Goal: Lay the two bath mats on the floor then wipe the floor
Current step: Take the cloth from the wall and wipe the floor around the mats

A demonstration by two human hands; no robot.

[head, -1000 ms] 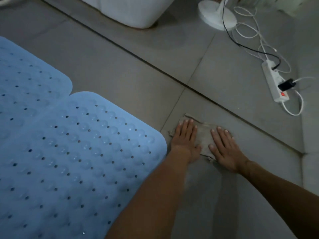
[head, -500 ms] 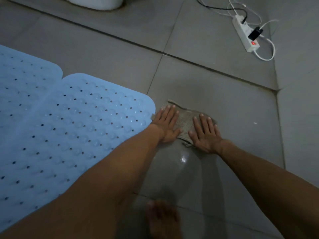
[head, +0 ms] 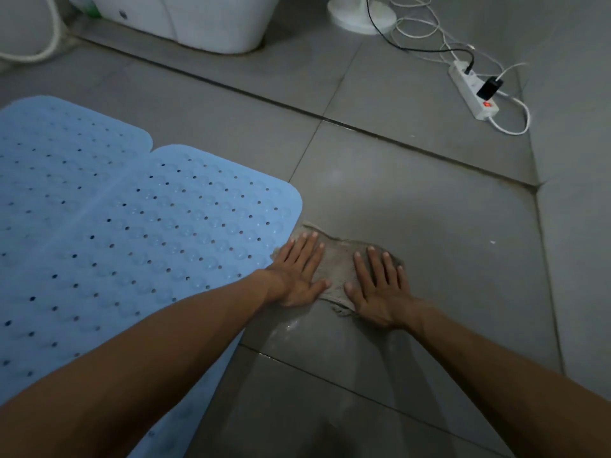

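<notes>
Two light blue perforated bath mats lie flat side by side on the grey tiled floor (head: 413, 206): the nearer mat (head: 158, 246) at centre left, the farther mat (head: 56, 153) at the left edge. A beige cloth (head: 340, 259) is spread on the tile just right of the nearer mat's corner. My left hand (head: 299, 272) presses flat on the cloth's left part, fingers spread. My right hand (head: 380, 285) presses flat on its right part. A wet streak shows on the tile below the cloth.
A white toilet base (head: 198, 21) stands at the top. A white fan base (head: 362, 13) and tangled cables lie at top right. A white power strip (head: 472, 90) with a red light and a black plug sits on the floor at the right.
Both hands have kept pressing the cloth and slid it along the floor near the mat's corner. The view has tilted back up, so the toilet and fan base show again.
</notes>
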